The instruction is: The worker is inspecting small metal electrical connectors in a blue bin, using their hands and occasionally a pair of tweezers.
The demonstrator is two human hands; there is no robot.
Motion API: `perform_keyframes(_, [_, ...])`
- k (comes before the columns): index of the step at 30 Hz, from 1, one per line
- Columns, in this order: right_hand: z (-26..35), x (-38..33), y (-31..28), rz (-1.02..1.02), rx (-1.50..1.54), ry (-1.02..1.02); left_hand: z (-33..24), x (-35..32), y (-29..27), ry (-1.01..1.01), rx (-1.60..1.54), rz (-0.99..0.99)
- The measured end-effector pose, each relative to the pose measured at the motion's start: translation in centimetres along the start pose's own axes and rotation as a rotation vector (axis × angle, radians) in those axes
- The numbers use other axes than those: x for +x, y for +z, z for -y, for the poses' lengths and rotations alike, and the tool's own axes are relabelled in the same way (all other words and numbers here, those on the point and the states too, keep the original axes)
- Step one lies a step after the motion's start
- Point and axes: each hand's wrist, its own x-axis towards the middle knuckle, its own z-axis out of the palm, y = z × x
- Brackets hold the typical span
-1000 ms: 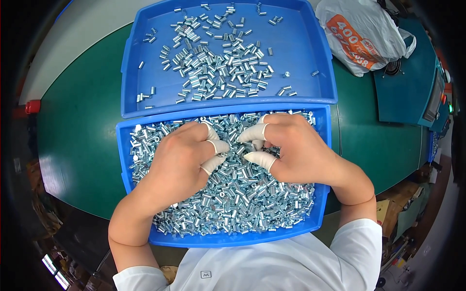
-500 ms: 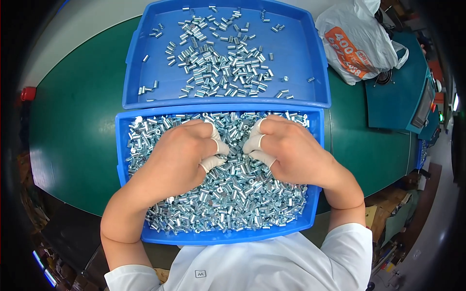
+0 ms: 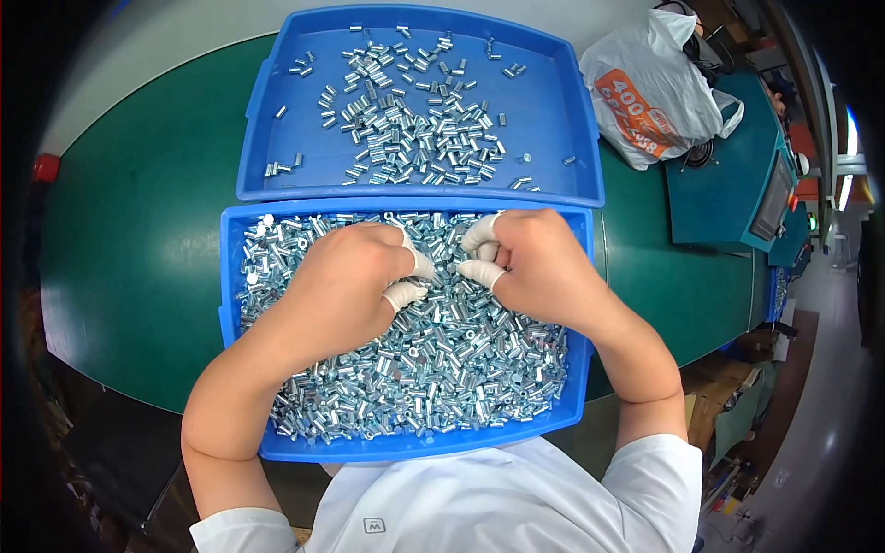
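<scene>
right hand (image 3: 544, 265) has spread its grip — metal cylinders (image 3: 442, 378) beneath — left hand (image 3: 355, 276): cannot tell.

Surroundings of a green desk (image 3: 138, 249).
At upper right, a white plastic bag (image 3: 678, 88) with an orange patch sits just beside a teal machine (image 3: 710, 198) bearing a dark panel (image 3: 770, 212); a red object (image 3: 45, 167) marks the left edge; cardboard (image 3: 714, 396) appears at lower right.

Sm. shiny metal cyls (image 3: 442, 378), some w/ holes, jumbled in nr. blue tray (image 3: 424, 450).
</scene>
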Motion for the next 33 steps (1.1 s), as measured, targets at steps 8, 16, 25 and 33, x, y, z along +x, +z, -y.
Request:
perform_keyframes(8, [0.2,-0.8,1.1,-0.047,-0.066,-0.041,0.3,-0.1,0.2,0.032,-0.001,-0.027])
perform_keyframes(16, [0.2,-1.5,1.4,-0.079,-0.001,0.003,0.3,0.1,0.2,-0.011,-0.033,-0.056])
perform_keyframes(25, [-0.5,-1.3,1.7,-0.047,0.066,-0.054,0.7,0.4,0.6,0.016,-0.03,-0.06])
perform_keyframes(33, [-0.1,-1.1,1.0,-0.009,-0.055,-0.038,0.3,0.4,0.5,-0.002,-0.041,-0.042])
